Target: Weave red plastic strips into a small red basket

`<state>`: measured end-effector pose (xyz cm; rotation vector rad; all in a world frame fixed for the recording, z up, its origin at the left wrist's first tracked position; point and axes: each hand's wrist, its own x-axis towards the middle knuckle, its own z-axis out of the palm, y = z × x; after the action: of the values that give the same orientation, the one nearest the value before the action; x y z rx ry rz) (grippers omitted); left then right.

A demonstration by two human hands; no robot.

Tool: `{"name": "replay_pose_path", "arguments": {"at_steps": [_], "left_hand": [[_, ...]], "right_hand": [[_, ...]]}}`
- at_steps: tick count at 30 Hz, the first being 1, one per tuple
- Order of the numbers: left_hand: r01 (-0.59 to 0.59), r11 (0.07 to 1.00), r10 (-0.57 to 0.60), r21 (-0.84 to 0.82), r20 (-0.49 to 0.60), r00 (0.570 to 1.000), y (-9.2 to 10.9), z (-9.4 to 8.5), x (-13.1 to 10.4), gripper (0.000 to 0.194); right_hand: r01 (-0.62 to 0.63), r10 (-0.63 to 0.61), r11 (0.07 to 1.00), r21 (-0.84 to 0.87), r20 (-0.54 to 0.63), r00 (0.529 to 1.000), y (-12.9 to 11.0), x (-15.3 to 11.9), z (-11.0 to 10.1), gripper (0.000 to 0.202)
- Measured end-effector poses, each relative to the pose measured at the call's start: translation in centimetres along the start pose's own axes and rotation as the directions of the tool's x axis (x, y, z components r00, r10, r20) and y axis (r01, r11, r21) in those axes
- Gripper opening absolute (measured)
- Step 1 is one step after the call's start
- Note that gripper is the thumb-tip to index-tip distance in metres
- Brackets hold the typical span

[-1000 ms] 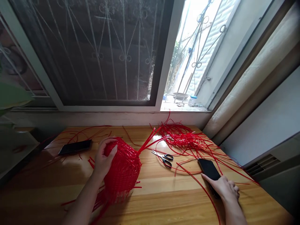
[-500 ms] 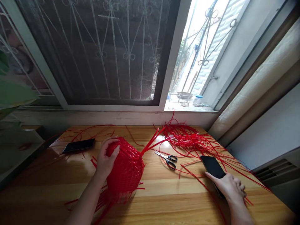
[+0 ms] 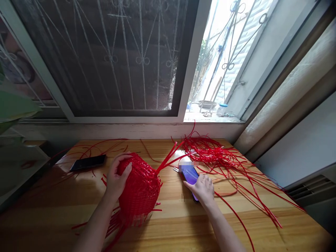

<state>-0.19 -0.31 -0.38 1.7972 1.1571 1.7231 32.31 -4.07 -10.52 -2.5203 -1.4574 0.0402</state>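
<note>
A red woven basket (image 3: pixel 140 185) of plastic strips lies tilted on the wooden table, loose strip ends sticking out at its upper right and lower left. My left hand (image 3: pixel 118 175) grips its upper left side, thumb on the weave. In my right hand (image 3: pixel 203 189) is a smartphone (image 3: pixel 189 174) with a lit purple-blue screen, held by its right and lower edges. The phone lies over the scissors, whose tips (image 3: pixel 175 169) barely show at its left; their handles are hidden.
A heap of red plastic strips (image 3: pixel 210 150) spreads across the back right, with long ends running toward the front. A second phone (image 3: pixel 88 163), screen dark, lies at the left. Behind the table is a barred window (image 3: pixel 131 70); a curtain (image 3: pixel 286 84) hangs at the right.
My right hand has carried the smartphone leftward from the table's right side to over the scissors, and its screen has lit up. Some red strips at the right have shifted. My left hand stays put.
</note>
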Motion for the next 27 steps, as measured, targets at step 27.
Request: {"name": "replay_pose_path", "arguments": {"at_steps": [27], "left_hand": [[-0.106,0.993,0.092,-0.044,-0.245,0.965,-0.3,0.4,0.5,0.010]], "right_hand": [[0.343,-0.313,0.688,0.639,-0.165,0.935,7.6,1.8,3.5,0.052]]}}
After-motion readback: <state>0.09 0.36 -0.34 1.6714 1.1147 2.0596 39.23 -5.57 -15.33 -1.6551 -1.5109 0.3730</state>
